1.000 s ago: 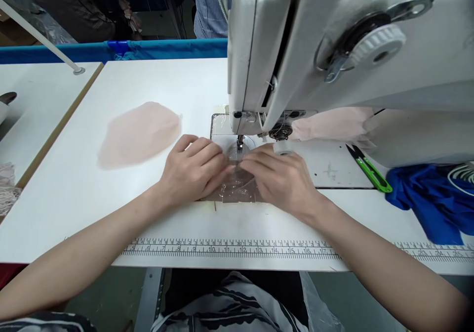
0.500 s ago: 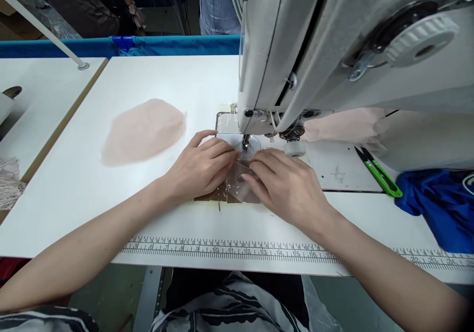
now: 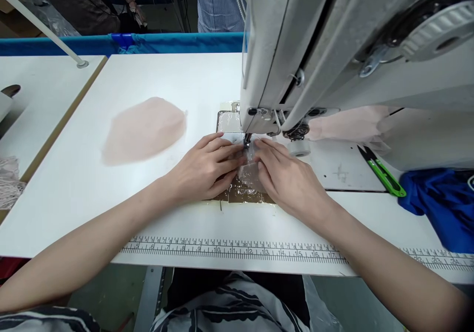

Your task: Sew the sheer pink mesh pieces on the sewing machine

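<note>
A small piece of sheer pale fabric (image 3: 252,175) lies on the machine bed just in front of the presser foot (image 3: 247,139) of a sewing machine (image 3: 285,50). From the left, my left hand (image 3: 213,166) pinches the fabric's edge, its fingertips beside the foot. My right hand (image 3: 283,166) grips the other side, fingers bent and thumb tucked in close to the needle area. The fingers hide much of the fabric. A larger sheer pink piece (image 3: 146,130) lies flat on the white table to the left.
Green thread snips (image 3: 383,171) and a blue cloth (image 3: 439,206) lie at the right. More pink fabric (image 3: 348,127) sits under the machine arm. A printed ruler (image 3: 240,250) runs along the front edge. Pale threads (image 3: 11,186) lie far left. People stand beyond the blue-edged table.
Both hands have moved slightly forward, closer to the presser foot, with the fabric between them. My view has shifted a little, so the machine appears farther right.
</note>
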`<state>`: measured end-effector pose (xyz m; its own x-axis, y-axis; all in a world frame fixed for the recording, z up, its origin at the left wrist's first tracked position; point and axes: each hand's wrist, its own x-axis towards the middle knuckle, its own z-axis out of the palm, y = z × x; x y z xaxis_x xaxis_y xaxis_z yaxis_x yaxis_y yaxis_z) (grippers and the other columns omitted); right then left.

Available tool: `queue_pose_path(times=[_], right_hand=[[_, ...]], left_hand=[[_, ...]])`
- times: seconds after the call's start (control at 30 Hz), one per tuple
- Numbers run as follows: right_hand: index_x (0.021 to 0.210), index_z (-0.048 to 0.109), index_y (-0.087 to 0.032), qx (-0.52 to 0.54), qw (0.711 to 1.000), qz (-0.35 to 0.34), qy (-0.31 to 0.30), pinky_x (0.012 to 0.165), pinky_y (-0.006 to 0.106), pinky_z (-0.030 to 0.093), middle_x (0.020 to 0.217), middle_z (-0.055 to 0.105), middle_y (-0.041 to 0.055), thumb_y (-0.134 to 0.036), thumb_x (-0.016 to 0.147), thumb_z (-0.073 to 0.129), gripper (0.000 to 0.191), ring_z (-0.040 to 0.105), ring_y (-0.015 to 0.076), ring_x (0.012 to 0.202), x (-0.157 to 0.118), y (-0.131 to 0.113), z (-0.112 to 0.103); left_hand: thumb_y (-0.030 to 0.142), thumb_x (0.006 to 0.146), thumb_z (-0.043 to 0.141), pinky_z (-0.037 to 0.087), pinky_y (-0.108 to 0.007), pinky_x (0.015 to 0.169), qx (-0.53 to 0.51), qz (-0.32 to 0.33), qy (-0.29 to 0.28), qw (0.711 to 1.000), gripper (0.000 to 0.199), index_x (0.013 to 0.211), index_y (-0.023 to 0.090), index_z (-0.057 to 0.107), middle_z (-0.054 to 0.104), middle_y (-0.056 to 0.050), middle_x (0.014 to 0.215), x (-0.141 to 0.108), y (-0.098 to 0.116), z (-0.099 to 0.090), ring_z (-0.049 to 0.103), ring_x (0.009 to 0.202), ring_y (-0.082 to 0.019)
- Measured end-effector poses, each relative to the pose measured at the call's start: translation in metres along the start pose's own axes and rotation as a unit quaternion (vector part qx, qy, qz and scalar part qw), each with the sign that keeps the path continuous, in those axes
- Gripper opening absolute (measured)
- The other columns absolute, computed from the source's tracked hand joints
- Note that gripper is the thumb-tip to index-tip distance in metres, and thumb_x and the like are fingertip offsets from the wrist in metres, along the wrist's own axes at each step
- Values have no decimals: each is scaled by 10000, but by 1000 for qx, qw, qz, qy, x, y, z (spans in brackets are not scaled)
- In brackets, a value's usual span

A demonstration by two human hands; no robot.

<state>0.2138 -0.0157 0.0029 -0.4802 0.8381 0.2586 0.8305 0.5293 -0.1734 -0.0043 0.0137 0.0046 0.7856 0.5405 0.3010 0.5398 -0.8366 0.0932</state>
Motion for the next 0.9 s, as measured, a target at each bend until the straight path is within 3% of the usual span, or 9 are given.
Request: queue_pose_path(times=[0.23, 0.57, 0.9], right_hand=[[1357, 515, -92, -17, 1000, 8, 12, 671, 353, 561, 1248, 670, 142, -291, 1002, 417, 418, 614, 274, 1141, 5, 6, 4], [1297, 596, -92, 10, 1000, -4, -3, 956, 434, 524, 1317, 632, 135, -261, 976, 440, 394, 557, 294, 1229, 9, 15, 6], [1230, 650, -146, 35, 999, -1, 4, 903, 423, 546, 1273, 658, 117, -230, 955, 460, 345, 595, 286, 1180, 9, 16, 5]], left_hand=[[328, 966, 473, 304, -542, 1208, 49, 28, -5, 998, 381, 1266, 148, 625, 652, -116, 1291, -1, 7, -1, 604, 1235, -245], [363, 967, 484, 339, -593, 1178, 80, -16, 23, 996, 416, 1220, 76, 650, 674, -183, 1227, 1, 29, 3, 622, 1203, -303], [359, 961, 492, 355, -600, 1166, 80, -25, 36, 996, 403, 1191, 76, 662, 674, -190, 1224, 1, 34, 6, 629, 1192, -311]])
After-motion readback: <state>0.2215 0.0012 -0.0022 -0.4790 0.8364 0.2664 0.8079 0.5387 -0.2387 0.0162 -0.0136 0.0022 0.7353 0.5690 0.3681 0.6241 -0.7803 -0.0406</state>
